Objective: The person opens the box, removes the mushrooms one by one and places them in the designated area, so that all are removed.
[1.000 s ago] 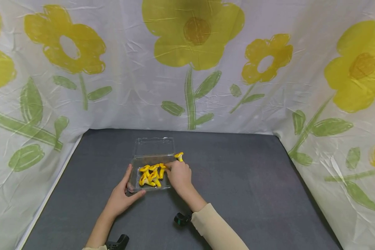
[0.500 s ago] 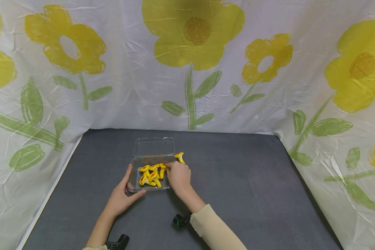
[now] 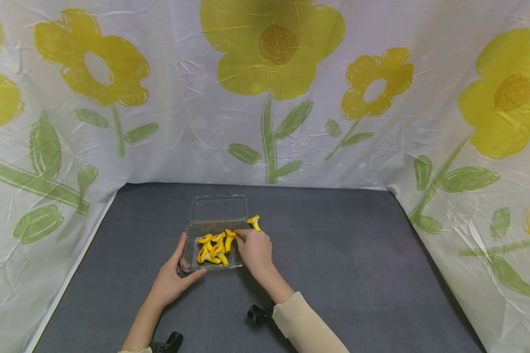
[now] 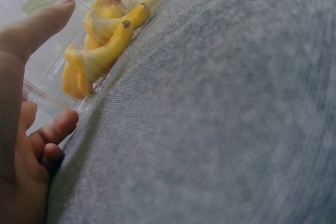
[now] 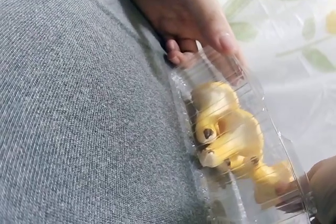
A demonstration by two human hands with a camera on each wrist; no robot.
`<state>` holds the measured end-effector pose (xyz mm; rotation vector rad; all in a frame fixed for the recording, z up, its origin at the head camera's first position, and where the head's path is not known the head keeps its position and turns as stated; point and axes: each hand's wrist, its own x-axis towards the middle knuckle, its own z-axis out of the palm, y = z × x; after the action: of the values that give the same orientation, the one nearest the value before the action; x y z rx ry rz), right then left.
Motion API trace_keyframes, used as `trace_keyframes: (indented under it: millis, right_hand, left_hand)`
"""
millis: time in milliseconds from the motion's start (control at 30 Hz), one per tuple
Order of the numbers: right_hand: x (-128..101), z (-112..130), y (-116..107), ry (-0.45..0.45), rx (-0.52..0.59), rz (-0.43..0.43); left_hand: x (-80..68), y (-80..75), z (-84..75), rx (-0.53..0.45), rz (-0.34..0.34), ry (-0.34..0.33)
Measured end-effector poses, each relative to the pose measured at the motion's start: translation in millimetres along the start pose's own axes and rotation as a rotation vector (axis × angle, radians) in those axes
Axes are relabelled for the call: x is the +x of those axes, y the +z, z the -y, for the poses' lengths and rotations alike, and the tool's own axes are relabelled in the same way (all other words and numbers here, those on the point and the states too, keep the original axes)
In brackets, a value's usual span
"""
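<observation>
A clear plastic clamshell box point(image 3: 190, 255) lies on the dark cloth with its lid point(image 3: 218, 208) folded back. Several yellow chanterelle mushrooms point(image 3: 218, 247) are heaped inside it. My left hand point(image 3: 170, 277) holds the box by its near left corner, thumb at the front and fingers along the left side. Reaching over the right wall, my right hand point(image 3: 256, 251) has its fingertips on the rightmost mushroom point(image 3: 228, 242), seemingly pinching it; its thumb is mostly hidden. One more mushroom point(image 3: 254, 222) sits just beyond the right hand, outside the box, its stalk end partly covered.
Grey cloth covers the table point(image 3: 357, 269). White sheeting with painted yellow flowers point(image 3: 278, 44) hangs along the back and both sides. Black camera mounts point(image 3: 258, 314) sit at both wrists. The raised lid stands behind the box.
My right hand shifts very slightly to the right, and the cap of the rightmost mushroom shows more clearly. The left hand and the box stay where they were.
</observation>
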<state>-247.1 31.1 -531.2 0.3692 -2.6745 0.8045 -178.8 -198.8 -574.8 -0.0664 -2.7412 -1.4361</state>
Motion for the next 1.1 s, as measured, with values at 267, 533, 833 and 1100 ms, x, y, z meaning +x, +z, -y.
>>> trace_keyframes:
  millis: [267,533,833,1100]
  right_hand:
    - [-0.1,-10.1,-3.9,0.02,0.152,0.037]
    - [-4.4,-17.3,-12.1,0.046,0.307,0.071]
    - [-2.0,-24.9,-20.4,0.069,0.363,0.057]
    - [3.2,-36.8,-30.0,0.097,0.362,-0.008]
  left_hand:
    - [0.9,1.1,2.0,0.008,0.015,-0.015]
    - [1.8,1.7,3.4,0.009,0.016,-0.016]
    - [1.3,1.4,2.9,0.026,0.005,-0.007]
    - [0.6,0.0,1.4,0.019,0.013,-0.003]
